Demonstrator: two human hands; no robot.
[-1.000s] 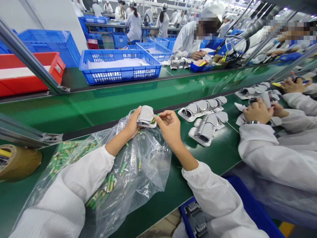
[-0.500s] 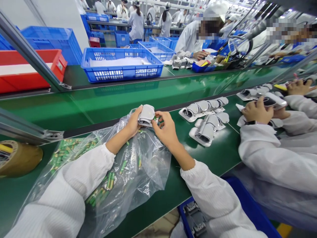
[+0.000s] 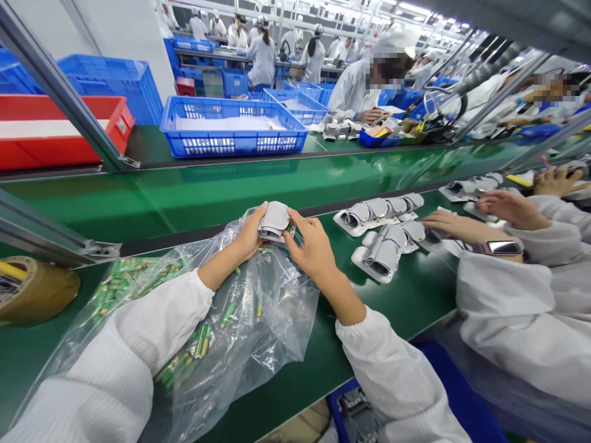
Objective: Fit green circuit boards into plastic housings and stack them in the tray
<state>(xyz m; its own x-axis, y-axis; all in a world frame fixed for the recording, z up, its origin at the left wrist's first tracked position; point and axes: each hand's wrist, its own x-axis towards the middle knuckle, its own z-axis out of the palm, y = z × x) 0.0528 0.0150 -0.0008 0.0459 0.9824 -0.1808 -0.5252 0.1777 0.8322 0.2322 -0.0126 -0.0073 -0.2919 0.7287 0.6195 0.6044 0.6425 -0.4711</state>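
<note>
My left hand [image 3: 252,234] is closed around a wrist blood pressure monitor [image 3: 274,220] with a rolled grey cuff, holding it above a clear plastic bag [image 3: 277,320]. At the monitor's right edge, the thumb and index finger of my right hand [image 3: 310,243] close on a small green battery [image 3: 290,227], mostly hidden by the fingers. Many loose green-and-gold batteries [image 3: 203,339] lie in and under the bag, with a larger heap [image 3: 122,283] at its left end. To the right, several similar monitors with rolled cuffs [image 3: 383,249] stand in two rows on the green bench.
A co-worker's hands [image 3: 462,226] reach over the bench at right, near the cuff rows. A brown tape roll [image 3: 44,292] sits at far left. Beyond the green strip stand a blue basket [image 3: 233,144] and a red bin [image 3: 60,144]. A blue crate [image 3: 339,409] is below the bench edge.
My hands stay nearly in place, the right fingers shifting slightly at the monitor's edge. The co-worker's hands have let go of a monitor and now reach left toward the cuff row.
</note>
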